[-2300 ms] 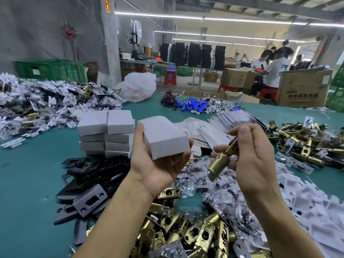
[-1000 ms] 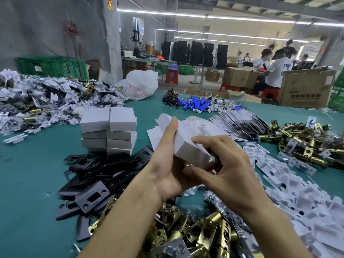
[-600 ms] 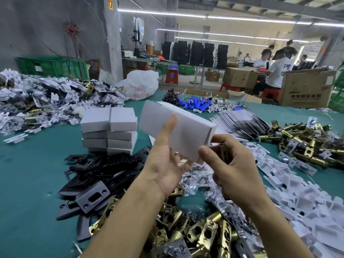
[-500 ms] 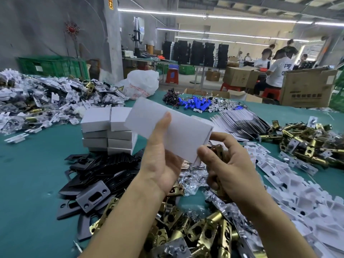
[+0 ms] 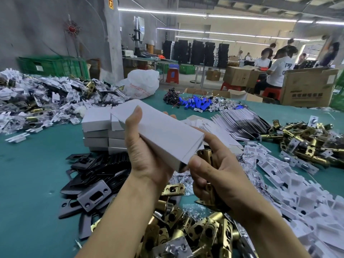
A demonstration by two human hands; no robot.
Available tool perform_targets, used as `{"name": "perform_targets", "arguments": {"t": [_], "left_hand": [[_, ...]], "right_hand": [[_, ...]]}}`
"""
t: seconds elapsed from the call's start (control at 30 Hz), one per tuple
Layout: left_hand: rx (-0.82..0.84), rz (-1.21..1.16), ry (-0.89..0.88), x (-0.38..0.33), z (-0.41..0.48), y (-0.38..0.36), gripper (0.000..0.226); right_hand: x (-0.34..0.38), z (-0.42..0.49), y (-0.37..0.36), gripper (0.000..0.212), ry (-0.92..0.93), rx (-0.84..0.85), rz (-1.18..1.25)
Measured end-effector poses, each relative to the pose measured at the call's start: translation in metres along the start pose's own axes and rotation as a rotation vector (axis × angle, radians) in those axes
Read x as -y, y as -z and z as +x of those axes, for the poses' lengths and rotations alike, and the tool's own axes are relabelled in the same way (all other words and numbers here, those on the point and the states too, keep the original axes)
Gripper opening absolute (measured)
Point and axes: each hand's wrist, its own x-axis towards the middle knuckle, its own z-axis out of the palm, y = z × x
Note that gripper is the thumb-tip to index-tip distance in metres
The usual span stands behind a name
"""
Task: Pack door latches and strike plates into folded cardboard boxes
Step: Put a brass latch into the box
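My left hand (image 5: pixel 147 153) grips a white folded cardboard box (image 5: pixel 167 135), held up over the table and tilted, its open end toward my right hand. My right hand (image 5: pixel 217 175) holds a brass door latch (image 5: pixel 205 157) at that open end, thumb and forefinger touching the box's edge. Most of the latch is hidden in my palm. A heap of brass latches (image 5: pixel 195 231) lies below my hands. Dark strike plates (image 5: pixel 93 183) are piled at the lower left. A stack of closed white boxes (image 5: pixel 96 131) stands behind them.
The green table (image 5: pixel 31 183) also carries flat box blanks (image 5: pixel 240 123), white plastic inserts (image 5: pixel 305 192), more brass latches (image 5: pixel 307 138) at right, a bagged-parts heap (image 5: pixel 37 101) at left and blue parts (image 5: pixel 197 104). Cartons and seated people are beyond.
My right hand brought the brass latch from the air at right to the box's open end. My left hand turned the box so its long side faces me and tilted it.
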Motion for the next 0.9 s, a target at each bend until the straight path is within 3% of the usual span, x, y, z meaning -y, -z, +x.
{"name": "perform_targets", "arguments": {"t": [0.33, 0.5, 0.73, 0.9], "left_hand": [[-0.019, -0.003, -0.030, 0.009, -0.002, -0.005, 0.048], [-0.003, -0.011, 0.005, 0.012, -0.002, -0.002, 0.047], [0.099, -0.019, 0.125, 0.008, 0.002, 0.007, 0.059], [0.104, -0.016, 0.244, 0.012, 0.001, 0.010, 0.067]], "right_hand": [[-0.004, 0.001, 0.000, 0.075, -0.022, -0.072, -0.018], [-0.003, 0.000, 0.003, 0.063, 0.004, -0.121, -0.094], [-0.002, 0.000, 0.004, 0.064, 0.008, -0.099, -0.007], [-0.001, -0.001, 0.000, 0.054, 0.075, -0.129, -0.190]]}}
